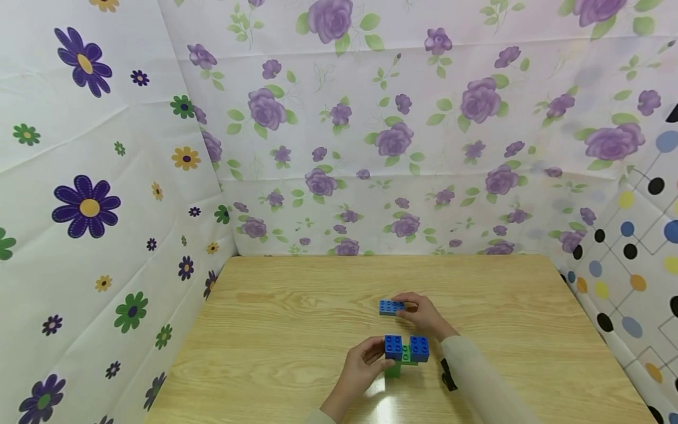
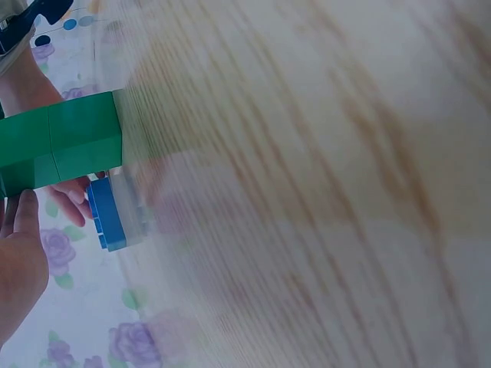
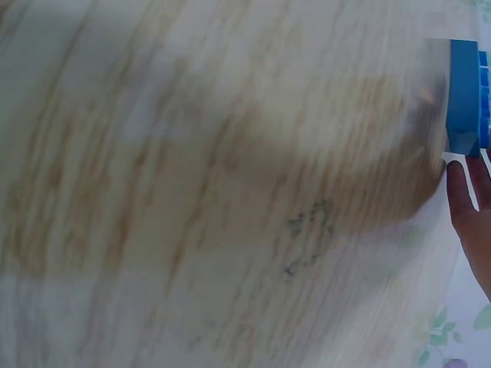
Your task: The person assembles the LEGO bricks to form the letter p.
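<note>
My left hand [image 1: 360,368] holds a built-up toy brick structure [image 1: 405,353], thumb on its near left side. Two dark blue bricks stand apart on top, with green bricks [image 2: 77,142] between and below them. Farther back on the table lies a light blue toy brick [image 1: 388,307] with two rows of studs. At that brick's right end is my right hand [image 1: 422,313], forefinger and thumb pinching it. The right wrist view has the same light blue brick [image 3: 464,100] at its right edge, fingers [image 3: 460,188] against its end.
The wooden table [image 1: 286,312] meets a flower-printed cloth wall [image 1: 339,194] at the back. More printed cloth hangs on the left [image 1: 132,235] and right [image 1: 630,253]. A black object [image 1: 448,375] shows beside my right sleeve.
</note>
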`<state>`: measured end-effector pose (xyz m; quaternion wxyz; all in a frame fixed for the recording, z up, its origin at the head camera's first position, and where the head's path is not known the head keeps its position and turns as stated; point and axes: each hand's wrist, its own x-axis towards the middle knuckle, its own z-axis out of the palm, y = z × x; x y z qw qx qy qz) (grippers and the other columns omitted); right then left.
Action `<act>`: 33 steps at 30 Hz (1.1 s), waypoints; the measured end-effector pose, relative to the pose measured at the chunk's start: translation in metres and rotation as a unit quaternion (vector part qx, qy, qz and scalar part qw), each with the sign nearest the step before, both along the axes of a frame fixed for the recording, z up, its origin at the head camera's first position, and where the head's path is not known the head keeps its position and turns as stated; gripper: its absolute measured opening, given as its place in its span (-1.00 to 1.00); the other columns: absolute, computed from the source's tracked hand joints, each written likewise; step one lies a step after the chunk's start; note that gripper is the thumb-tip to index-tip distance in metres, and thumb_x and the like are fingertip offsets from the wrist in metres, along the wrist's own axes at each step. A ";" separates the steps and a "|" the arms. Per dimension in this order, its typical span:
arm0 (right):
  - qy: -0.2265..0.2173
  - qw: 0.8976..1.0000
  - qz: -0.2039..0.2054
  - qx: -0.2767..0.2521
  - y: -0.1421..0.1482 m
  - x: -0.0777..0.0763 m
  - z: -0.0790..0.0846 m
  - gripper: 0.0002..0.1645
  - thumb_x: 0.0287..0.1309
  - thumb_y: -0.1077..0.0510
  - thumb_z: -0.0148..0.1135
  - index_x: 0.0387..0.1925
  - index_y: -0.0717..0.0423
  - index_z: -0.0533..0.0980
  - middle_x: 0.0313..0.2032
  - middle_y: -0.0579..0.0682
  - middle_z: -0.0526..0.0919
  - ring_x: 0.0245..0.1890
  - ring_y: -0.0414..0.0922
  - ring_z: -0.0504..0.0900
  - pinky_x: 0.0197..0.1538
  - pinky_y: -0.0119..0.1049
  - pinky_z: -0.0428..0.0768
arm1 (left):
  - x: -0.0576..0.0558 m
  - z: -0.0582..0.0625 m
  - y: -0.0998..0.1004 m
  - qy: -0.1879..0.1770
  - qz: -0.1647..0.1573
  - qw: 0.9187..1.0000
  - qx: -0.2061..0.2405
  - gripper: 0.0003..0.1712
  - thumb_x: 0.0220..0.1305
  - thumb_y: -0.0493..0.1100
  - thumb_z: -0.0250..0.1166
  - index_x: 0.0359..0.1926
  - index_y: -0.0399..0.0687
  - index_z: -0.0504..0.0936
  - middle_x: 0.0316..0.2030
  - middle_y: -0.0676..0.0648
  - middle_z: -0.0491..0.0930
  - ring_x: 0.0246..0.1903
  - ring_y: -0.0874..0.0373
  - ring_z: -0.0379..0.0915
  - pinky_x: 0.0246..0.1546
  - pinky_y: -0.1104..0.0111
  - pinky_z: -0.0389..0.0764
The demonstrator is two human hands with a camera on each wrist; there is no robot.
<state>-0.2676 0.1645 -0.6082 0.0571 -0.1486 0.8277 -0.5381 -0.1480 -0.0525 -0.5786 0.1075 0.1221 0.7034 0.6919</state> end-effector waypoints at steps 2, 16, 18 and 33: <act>0.003 1.000 -0.004 0.014 -0.001 0.000 0.000 -0.63 0.20 0.30 0.27 0.06 0.11 0.58 0.13 0.13 0.52 0.15 0.14 0.47 0.18 0.11 0.51 | 0.001 0.001 0.000 0.004 0.000 1.000 0.002 -0.57 0.14 -0.24 0.40 0.07 -0.14 0.58 0.04 -0.10 0.59 0.11 0.02 0.49 0.14 0.34 0.54; 0.013 0.999 -0.016 0.033 -0.008 0.004 0.003 -0.64 0.17 0.40 0.25 0.00 0.11 0.61 0.08 0.09 0.55 0.11 0.09 0.48 0.15 0.05 0.54 | 0.001 0.001 0.001 -0.003 0.001 1.000 0.009 -0.56 0.14 -0.25 0.40 0.07 -0.15 0.58 0.04 -0.11 0.59 0.12 0.01 0.49 0.13 0.35 0.54; 0.011 0.999 -0.018 0.034 -0.007 0.004 0.003 -0.64 0.17 0.41 0.25 0.00 0.10 0.62 0.07 0.08 0.55 0.11 0.09 0.49 0.14 0.04 0.55 | 0.001 0.001 0.001 -0.003 0.001 1.000 0.010 -0.56 0.14 -0.26 0.40 0.07 -0.16 0.58 0.04 -0.12 0.59 0.12 0.02 0.49 0.13 0.35 0.54; 0.024 0.998 -0.012 0.055 0.001 0.004 0.009 -0.66 0.16 0.38 0.28 -0.05 0.07 0.63 0.05 0.08 0.57 0.09 0.09 0.52 0.09 -0.02 0.61 | 0.000 0.001 0.001 -0.005 0.002 1.000 0.007 -0.56 0.13 -0.26 0.40 0.07 -0.14 0.58 0.05 -0.11 0.59 0.12 0.01 0.49 0.13 0.35 0.54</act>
